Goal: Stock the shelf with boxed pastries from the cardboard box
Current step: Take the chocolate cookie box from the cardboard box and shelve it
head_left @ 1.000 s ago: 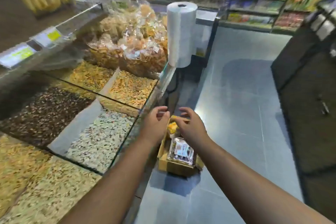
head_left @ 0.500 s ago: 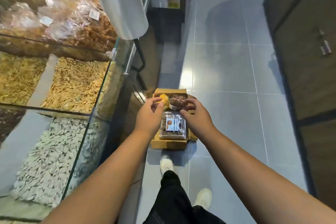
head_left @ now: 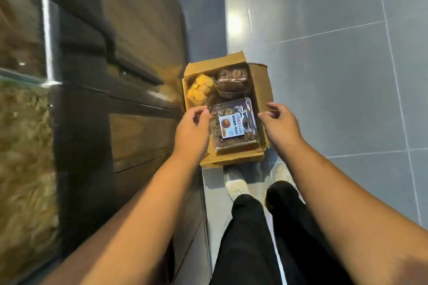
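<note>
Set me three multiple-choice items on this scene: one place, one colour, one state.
1. The cardboard box stands:
A) on a shelf
B) on the floor
C) on a cart

2. The pack at its far left is:
A) blue
B) white
C) yellow

3. The left hand and right hand:
A) hold nothing
B) each lift a pastry box
C) tear a label

Answers:
1. B, floor tiles lie right beside it.
2. C, its contents show yellow.
3. A, both hover beside the labelled pastry box, fingers loosely curled, empty.
</note>
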Demonstrator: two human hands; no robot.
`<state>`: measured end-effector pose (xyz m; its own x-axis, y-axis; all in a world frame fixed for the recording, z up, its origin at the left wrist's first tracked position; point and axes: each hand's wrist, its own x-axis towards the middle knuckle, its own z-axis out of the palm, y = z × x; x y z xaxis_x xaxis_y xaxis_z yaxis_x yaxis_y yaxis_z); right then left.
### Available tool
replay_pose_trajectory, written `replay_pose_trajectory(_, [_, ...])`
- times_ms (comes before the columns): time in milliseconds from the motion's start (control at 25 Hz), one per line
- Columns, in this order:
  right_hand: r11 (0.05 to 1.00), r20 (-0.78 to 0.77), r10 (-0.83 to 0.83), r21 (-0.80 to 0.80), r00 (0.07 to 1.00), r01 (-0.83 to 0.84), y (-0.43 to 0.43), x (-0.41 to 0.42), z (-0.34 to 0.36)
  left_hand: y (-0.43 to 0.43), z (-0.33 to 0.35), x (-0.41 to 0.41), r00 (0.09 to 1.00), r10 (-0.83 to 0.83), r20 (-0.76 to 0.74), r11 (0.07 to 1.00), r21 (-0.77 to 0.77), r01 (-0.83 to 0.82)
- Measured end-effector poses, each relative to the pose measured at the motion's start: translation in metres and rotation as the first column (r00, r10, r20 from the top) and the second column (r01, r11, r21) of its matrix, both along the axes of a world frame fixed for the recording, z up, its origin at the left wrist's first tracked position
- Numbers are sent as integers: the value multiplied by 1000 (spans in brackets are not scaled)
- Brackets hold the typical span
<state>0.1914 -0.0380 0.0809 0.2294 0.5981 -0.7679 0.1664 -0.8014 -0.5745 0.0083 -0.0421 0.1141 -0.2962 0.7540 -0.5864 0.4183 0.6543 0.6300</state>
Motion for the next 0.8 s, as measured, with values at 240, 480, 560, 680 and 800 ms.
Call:
replay_pose_trajectory(240, [987, 2, 128, -102, 992, -127, 17, -11, -177, 20, -181, -7, 975, 218, 50, 954, -221, -202])
replay_pose_trajectory(480, [915, 39, 331, -260, 943, -310, 18, -32, -308, 17, -317, -25, 984, 177, -30, 894, -412, -173])
replay_pose_trajectory(560, [905, 27, 305, -318, 952, -281, 20, -36, -332, 16, -342, -28, 990, 143, -8, 861, -493, -128])
replay_pose_trajectory(680, [913, 33, 225, -355, 974, -199, 19, -48, -354, 10, -358, -30, 927, 362, 98, 769, -593, -237])
replay_pose_trajectory(800, [932, 81, 199, -323, 977, -163, 16, -55, -339, -1, -339, -35, 890, 429, 155, 768, -581, -269])
